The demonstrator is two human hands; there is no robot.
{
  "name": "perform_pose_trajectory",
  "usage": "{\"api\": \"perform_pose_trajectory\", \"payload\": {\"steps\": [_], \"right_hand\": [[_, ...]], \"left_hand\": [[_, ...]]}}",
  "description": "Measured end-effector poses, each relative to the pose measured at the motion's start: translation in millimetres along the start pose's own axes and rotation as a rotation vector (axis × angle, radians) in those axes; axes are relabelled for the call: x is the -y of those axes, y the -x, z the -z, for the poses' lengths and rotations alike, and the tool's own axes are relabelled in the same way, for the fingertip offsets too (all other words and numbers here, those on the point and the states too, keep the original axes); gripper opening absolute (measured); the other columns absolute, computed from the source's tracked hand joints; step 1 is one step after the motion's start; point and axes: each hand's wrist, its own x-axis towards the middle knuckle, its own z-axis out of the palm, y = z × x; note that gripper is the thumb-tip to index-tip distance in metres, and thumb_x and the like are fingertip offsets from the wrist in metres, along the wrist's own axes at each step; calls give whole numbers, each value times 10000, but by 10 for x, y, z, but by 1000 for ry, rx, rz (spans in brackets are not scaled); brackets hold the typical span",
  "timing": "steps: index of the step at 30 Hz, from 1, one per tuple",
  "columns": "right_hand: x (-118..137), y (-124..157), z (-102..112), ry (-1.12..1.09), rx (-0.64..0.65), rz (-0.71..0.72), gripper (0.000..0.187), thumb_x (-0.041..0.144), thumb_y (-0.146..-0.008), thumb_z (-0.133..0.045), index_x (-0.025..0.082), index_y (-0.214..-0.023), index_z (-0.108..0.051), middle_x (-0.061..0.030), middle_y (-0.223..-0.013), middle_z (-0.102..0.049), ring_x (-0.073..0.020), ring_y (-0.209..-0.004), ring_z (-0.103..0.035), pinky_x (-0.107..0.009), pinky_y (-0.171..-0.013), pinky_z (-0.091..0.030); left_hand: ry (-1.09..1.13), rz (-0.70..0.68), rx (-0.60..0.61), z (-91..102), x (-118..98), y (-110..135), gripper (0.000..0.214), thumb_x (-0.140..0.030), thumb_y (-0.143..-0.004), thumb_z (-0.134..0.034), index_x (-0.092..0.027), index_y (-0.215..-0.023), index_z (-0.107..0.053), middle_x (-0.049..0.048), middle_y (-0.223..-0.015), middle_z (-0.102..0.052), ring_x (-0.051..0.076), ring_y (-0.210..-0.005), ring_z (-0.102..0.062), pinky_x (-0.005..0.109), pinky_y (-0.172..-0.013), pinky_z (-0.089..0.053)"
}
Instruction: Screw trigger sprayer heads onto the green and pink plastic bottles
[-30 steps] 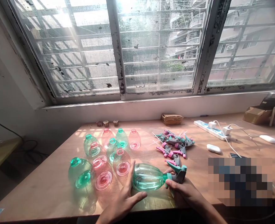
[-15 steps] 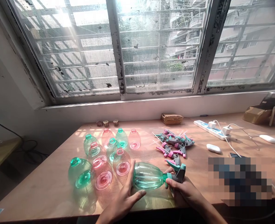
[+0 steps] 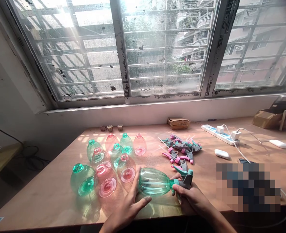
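Observation:
A clear green plastic bottle [image 3: 153,182] lies on its side near the front edge of the wooden table [image 3: 48,194]. My left hand [image 3: 129,207] cups its round base with thumb and fingers wrapped around it. My right hand [image 3: 190,198] is closed on the grey and green trigger sprayer head [image 3: 185,179] at the bottle's neck. Just left of the bottle stands a group of several open green and pink bottles [image 3: 109,161] without heads.
A heap of loose pink and green sprayer heads [image 3: 181,149] lies behind my right hand. Further right are a white power strip [image 3: 220,134] with cables, a white case [image 3: 222,154], a blurred patch and a cardboard box [image 3: 273,117]. A small cardboard packet [image 3: 178,123] sits by the window wall.
Almost nothing has moved. Both hands keep their hold on the lying green bottle and its sprayer head, with only a slight shift of the view.

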Motion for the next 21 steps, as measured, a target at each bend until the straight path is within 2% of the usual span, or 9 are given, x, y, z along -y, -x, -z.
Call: {"api": "perform_pose_trajectory", "payload": {"steps": [3,7,11,14,18,21], "right_hand": [[10,4,-5,-29,11,-21,575,632,-738,-941,215,-1051,-698,7,-724,-728,-168,-568,-581,-313,-608,-439],[-10,26,-2,-6,-20,-24,593,652,-723,-945,215,-1062,-732,-8,-748,-739,-188,-618,-594,-327,-639,-446],[-54,33,24,49,-51,15,547,625,-721,-954,212,-1035,-780,-32,-806,-767,-239,-757,-642,-365,-751,-468],[-59,23,38,63,-48,13,536,621,-738,-943,218,-1052,-783,-36,-826,-775,-254,-804,-660,-379,-789,-475],[-29,1,35,43,-16,5,563,654,-741,-927,236,-1058,-722,-9,-759,-748,-213,-681,-628,-349,-693,-470],[-11,-8,36,35,11,-18,573,661,-755,-915,237,-1072,-696,6,-732,-727,-186,-593,-588,-334,-624,-455]], "left_hand": [[93,-22,12,-17,28,-9,1130,-602,-985,-699,-303,-1761,66,11,-1843,100,313,-1722,43,536,-1394,-32],[16,-1,-8,-5,24,10,1138,-588,-979,-714,-283,-1763,51,25,-1848,47,309,-1718,76,532,-1396,-23],[0,61,5,18,-7,25,1043,-643,-997,-662,-280,-1773,-67,20,-1851,-95,336,-1719,22,547,-1400,-75],[2,32,4,11,9,12,996,-646,-994,-668,-336,-1769,-125,-5,-1850,-166,347,-1721,-18,545,-1402,-100],[23,-31,-8,-9,64,-9,1093,-607,-978,-713,-321,-1771,-18,21,-1864,-80,350,-1723,2,538,-1403,-85],[17,-20,-6,-9,71,-5,1174,-584,-954,-749,-283,-1769,41,44,-1862,21,346,-1724,13,532,-1400,-63]]}}
